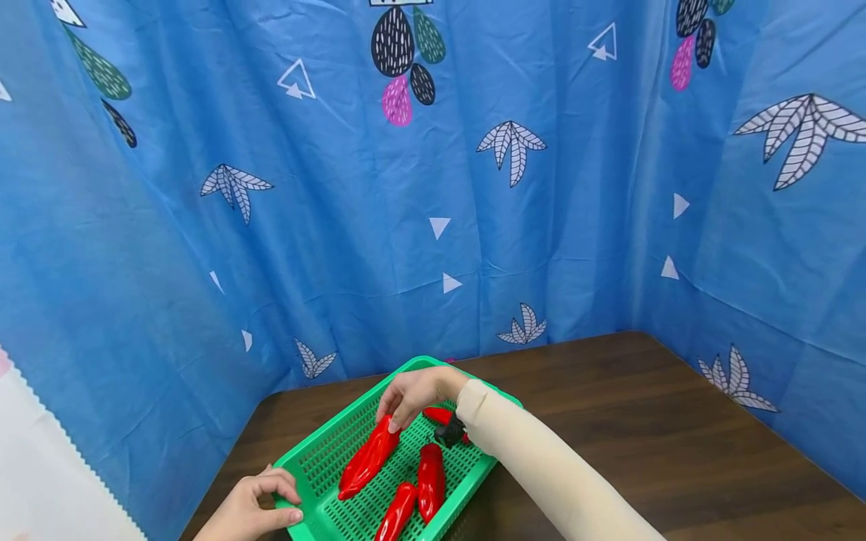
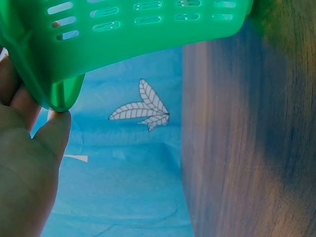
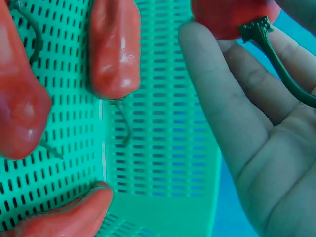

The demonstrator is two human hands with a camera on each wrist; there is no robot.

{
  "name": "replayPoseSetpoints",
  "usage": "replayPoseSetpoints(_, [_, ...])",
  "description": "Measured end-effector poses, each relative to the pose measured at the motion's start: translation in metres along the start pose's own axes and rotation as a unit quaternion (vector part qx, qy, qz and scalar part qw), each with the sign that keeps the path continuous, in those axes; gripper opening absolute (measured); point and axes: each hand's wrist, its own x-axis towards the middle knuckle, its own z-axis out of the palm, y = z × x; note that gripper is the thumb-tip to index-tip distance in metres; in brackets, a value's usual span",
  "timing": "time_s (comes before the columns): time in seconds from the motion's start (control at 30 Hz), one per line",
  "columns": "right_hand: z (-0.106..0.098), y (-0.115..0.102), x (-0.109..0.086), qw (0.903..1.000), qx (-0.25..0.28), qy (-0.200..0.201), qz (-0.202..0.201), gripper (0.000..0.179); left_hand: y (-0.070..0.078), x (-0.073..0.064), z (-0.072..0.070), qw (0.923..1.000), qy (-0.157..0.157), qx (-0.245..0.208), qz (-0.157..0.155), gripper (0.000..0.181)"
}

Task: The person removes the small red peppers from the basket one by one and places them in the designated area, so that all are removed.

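My right hand (image 1: 416, 392) pinches a long glossy red pepper (image 1: 370, 460) by its upper end, over the left half of a green perforated plastic basket (image 1: 338, 437). In the right wrist view, the held pepper (image 3: 232, 17) shows a curved green stem (image 3: 279, 61) hanging across the palm. My left hand (image 1: 257, 502) grips the near left corner of the basket rim, and the left wrist view has thumb and fingers around that corner (image 2: 60, 96). Inside the basket lie more red peppers (image 1: 431, 481), among them one (image 1: 397, 515) near the front and one (image 3: 116, 54) along the wall.
The basket stands on a dark wooden table (image 1: 609, 421), toward its left side. A blue patterned curtain (image 1: 379, 248) hangs behind and at both sides. On my right wrist sits a small black device (image 1: 449, 433), overlapping another red pepper (image 1: 437, 414) in the head view.
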Motion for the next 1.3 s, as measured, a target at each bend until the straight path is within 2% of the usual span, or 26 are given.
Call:
replayPoseSetpoints(0.23, [0.0, -0.009, -0.013, 0.9994, 0.008, 0.017, -0.03, 0.029, -0.002, -0.001, 0.0, 0.9996, 0.008, 0.018, 0.021, 0.004])
replayPoseSetpoints(0.37, [-0.001, -0.008, -0.019, 0.9987, 0.005, 0.034, -0.038, 0.034, -0.002, -0.001, -0.001, 0.9991, 0.016, 0.029, 0.024, 0.006])
replayPoseSetpoints(0.53, [-0.003, -0.005, -0.033, 0.9967, 0.009, 0.062, -0.051, 0.035, -0.002, 0.0, -0.003, 0.9995, 0.006, 0.025, 0.019, 0.004])
replayPoseSetpoints(0.8, [-0.006, 0.005, -0.057, 0.9903, 0.068, 0.106, -0.058, 0.032, -0.004, -0.002, -0.005, 0.9992, 0.01, 0.032, 0.02, 0.007])
replayPoseSetpoints(0.97, [-0.009, 0.019, -0.067, 0.9846, 0.104, 0.126, -0.061, 0.026, -0.002, -0.005, -0.006, 0.9991, -0.001, 0.032, -0.026, 0.004])
replayPoseSetpoints(1.1, [-0.01, 0.029, -0.072, 0.9787, 0.132, 0.139, -0.073, 0.023, 0.0, -0.005, -0.007, 0.9974, -0.014, 0.024, -0.066, 0.008])
replayPoseSetpoints(1.2, [-0.01, 0.032, -0.076, 0.9732, 0.149, 0.149, -0.092, 0.022, 0.001, -0.005, -0.007, 0.9971, -0.021, 0.017, -0.071, 0.013])
replayPoseSetpoints(1.3, [-0.009, 0.033, -0.08, 0.9679, 0.164, 0.156, -0.109, 0.022, 0.002, -0.006, -0.008, 0.9962, -0.025, -0.02, -0.081, 0.016])
